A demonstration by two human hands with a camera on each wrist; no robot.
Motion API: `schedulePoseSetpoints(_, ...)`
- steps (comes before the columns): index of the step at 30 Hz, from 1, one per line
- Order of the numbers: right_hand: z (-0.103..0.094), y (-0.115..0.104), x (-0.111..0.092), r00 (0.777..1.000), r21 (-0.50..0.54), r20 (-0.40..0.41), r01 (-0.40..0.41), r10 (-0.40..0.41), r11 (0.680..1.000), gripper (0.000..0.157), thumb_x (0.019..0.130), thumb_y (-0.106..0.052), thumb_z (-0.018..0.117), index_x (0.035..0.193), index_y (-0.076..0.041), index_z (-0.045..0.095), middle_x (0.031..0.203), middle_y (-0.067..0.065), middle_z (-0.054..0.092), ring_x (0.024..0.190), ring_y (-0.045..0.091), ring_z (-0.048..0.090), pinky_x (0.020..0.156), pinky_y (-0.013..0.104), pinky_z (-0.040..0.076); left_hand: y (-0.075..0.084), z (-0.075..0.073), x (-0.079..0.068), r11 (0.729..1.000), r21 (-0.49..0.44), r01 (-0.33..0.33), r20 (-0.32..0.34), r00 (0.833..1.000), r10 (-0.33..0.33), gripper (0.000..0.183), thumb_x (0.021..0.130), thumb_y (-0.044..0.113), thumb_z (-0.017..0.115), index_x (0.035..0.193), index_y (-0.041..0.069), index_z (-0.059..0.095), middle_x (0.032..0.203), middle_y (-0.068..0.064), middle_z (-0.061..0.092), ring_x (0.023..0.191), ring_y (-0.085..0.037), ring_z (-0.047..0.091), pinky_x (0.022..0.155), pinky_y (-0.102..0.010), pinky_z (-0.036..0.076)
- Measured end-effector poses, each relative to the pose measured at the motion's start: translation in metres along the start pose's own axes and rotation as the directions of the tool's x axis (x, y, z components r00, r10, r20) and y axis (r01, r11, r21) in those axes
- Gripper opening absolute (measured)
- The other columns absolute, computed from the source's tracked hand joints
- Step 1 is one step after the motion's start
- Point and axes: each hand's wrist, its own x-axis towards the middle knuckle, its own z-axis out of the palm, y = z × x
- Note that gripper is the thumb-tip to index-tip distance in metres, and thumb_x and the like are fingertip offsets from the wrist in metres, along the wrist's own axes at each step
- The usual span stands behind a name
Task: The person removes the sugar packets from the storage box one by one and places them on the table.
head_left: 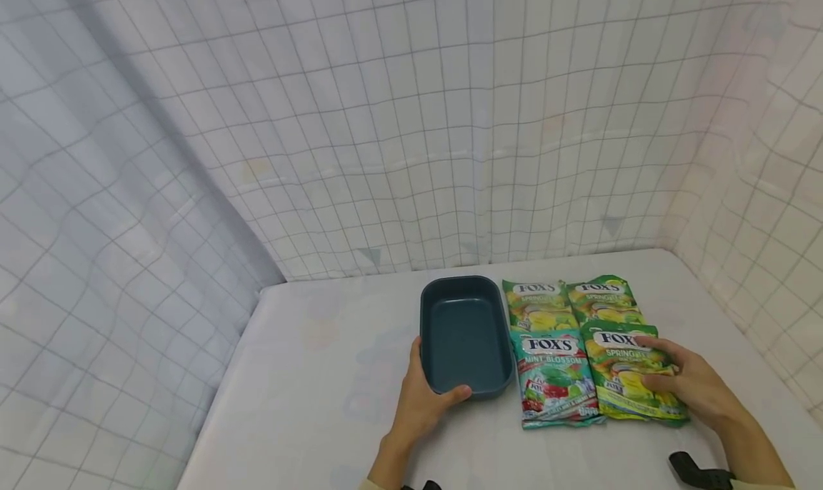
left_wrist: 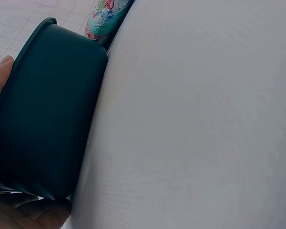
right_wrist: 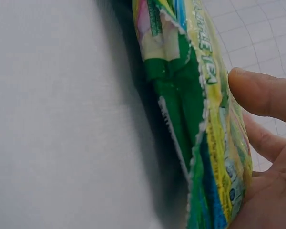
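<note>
A dark teal rectangular dish [head_left: 466, 393] with rounded corners stands on the white table. My left hand [head_left: 421, 401] grips its near left corner, thumb along the near rim and fingers against the left side. To the dish's right lie several Fox's candy bags in two rows. A teal Mint Blossom bag [head_left: 558, 376] is at the near left of them. Beside it is a green and yellow Fox's candy bag [head_left: 617, 393]. My right hand [head_left: 701, 386] rests on that bag's right side, thumb [right_wrist: 255, 93] and index finger extended over its face; its other fingers are mostly hidden.
Two more green and yellow bags, one on the left [head_left: 539, 304] and one on the right [head_left: 606, 301], form the far row. White cloth with a dark grid [head_left: 386, 118] hangs behind and at both sides. White cloth covers the table [head_left: 315, 376].
</note>
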Motion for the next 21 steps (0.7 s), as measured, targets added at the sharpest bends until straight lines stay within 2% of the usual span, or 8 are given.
schedulePoseSetpoints(3,0.001,-0.002,-0.002,0.999,0.007,-0.018,-0.038,0.038,0.999,0.091,0.091,-0.029,0.078,0.16,-0.002,0.025,0.153,0.037,0.028,0.12,0.044,0.052,0.081,0.034,0.054,0.0,-0.001,0.0,1.0,0.001,-0.004,0.001,1.0,0.004,0.129,0.073,0.042,0.093,0.163,0.008,0.007,0.163,-0.022,0.026,0.147,-0.042,0.031,0.112,-0.062,0.031)
schedulePoseSetpoints(5,0.002,-0.003,-0.002,0.997,0.009,-0.041,-0.069,0.069,0.998,0.093,0.091,-0.033,0.077,0.16,-0.001,0.023,0.157,0.037,0.023,0.131,0.055,0.042,0.09,0.045,0.053,0.0,-0.002,0.0,1.0,0.003,-0.01,-0.001,1.0,0.01,0.129,0.073,0.041,0.093,0.163,0.008,0.008,0.164,-0.021,0.025,0.146,-0.041,0.031,0.112,-0.062,0.031)
schedulePoseSetpoints(7,0.002,-0.005,-0.002,0.994,0.025,-0.064,-0.09,0.091,0.996,0.094,0.091,-0.035,0.077,0.16,-0.001,0.023,0.159,0.036,0.02,0.138,0.058,0.031,0.098,0.056,0.046,0.0,-0.003,0.0,1.0,0.002,-0.015,-0.003,1.0,0.015,0.128,0.073,0.041,0.093,0.163,0.008,0.008,0.164,-0.021,0.025,0.147,-0.041,0.031,0.112,-0.062,0.031)
schedulePoseSetpoints(10,0.001,-0.009,-0.002,0.991,0.044,-0.095,-0.091,0.095,0.995,0.094,0.092,-0.039,0.076,0.158,0.002,0.024,0.16,0.035,0.02,0.14,0.058,0.025,0.104,0.068,0.034,0.0,-0.004,0.0,1.0,0.006,-0.018,-0.012,1.0,0.018,0.128,0.074,0.041,0.093,0.163,0.007,0.008,0.165,-0.02,0.024,0.147,-0.04,0.03,0.112,-0.061,0.031)
schedulePoseSetpoints(17,0.0,-0.024,-0.006,0.989,0.004,-0.139,-0.039,0.04,0.999,0.086,0.098,-0.041,0.069,0.157,0.003,0.025,0.159,0.037,0.018,0.139,0.06,0.022,0.102,0.075,0.031,0.0,-0.005,0.001,0.999,0.026,-0.028,-0.006,1.0,0.028,0.128,0.075,0.04,0.092,0.163,0.006,0.007,0.165,-0.019,0.022,0.148,-0.037,0.028,0.114,-0.059,0.03)
schedulePoseSetpoints(21,0.004,-0.036,-0.009,0.987,-0.033,-0.16,0.008,-0.013,0.999,0.079,0.1,-0.04,0.066,0.157,0.001,0.028,0.159,0.037,0.019,0.137,0.063,0.025,0.1,0.076,0.033,0.002,-0.005,-0.001,0.999,0.043,-0.01,-0.016,1.0,0.011,0.131,0.074,0.042,0.092,0.163,0.005,0.003,0.165,-0.023,0.021,0.148,-0.041,0.027,0.114,-0.061,0.03)
